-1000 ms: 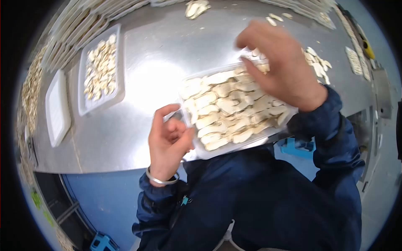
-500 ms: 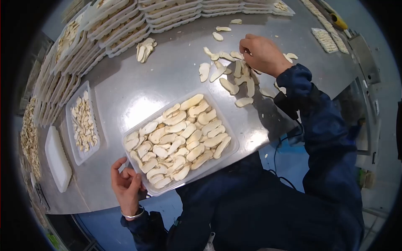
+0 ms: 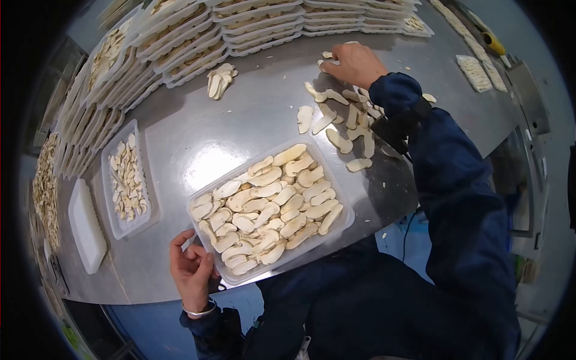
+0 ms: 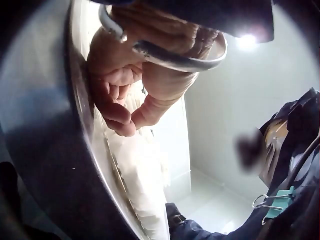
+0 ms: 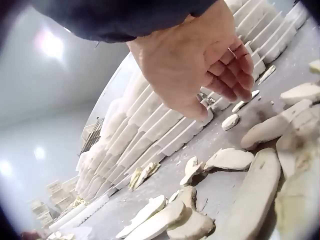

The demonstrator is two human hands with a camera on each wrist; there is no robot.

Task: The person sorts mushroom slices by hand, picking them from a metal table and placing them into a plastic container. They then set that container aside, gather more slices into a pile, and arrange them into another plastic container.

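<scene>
A clear plastic tray (image 3: 343,223) filled with rows of pale mushroom slices (image 3: 264,210) lies at the table's near edge. My left hand (image 3: 191,273) holds the tray's left corner, with thumb and curled fingertips at the rim. In the left wrist view, the thumb and fingers (image 4: 117,117) meet beside the tray's pale side. My right hand (image 3: 357,65) reaches out past a loose pile of mushroom slices (image 3: 354,123). Its fingers are loosely bent over a few single slices (image 5: 230,122) on the metal table, holding none of them in the right wrist view.
Tall stacks of filled trays (image 3: 258,27) line the back and left. Another tray of smaller pieces (image 3: 127,180) and an upturned white tray (image 3: 87,225) lie at left. A small bunch of slices (image 3: 221,81) sits near the stacks. A yellow-handled tool (image 3: 493,43) lies far right.
My right hand moved from over the filled tray to the loose pile, then farther back and left toward single slices. The left hand stays at the tray's corner. The head view has shifted.
</scene>
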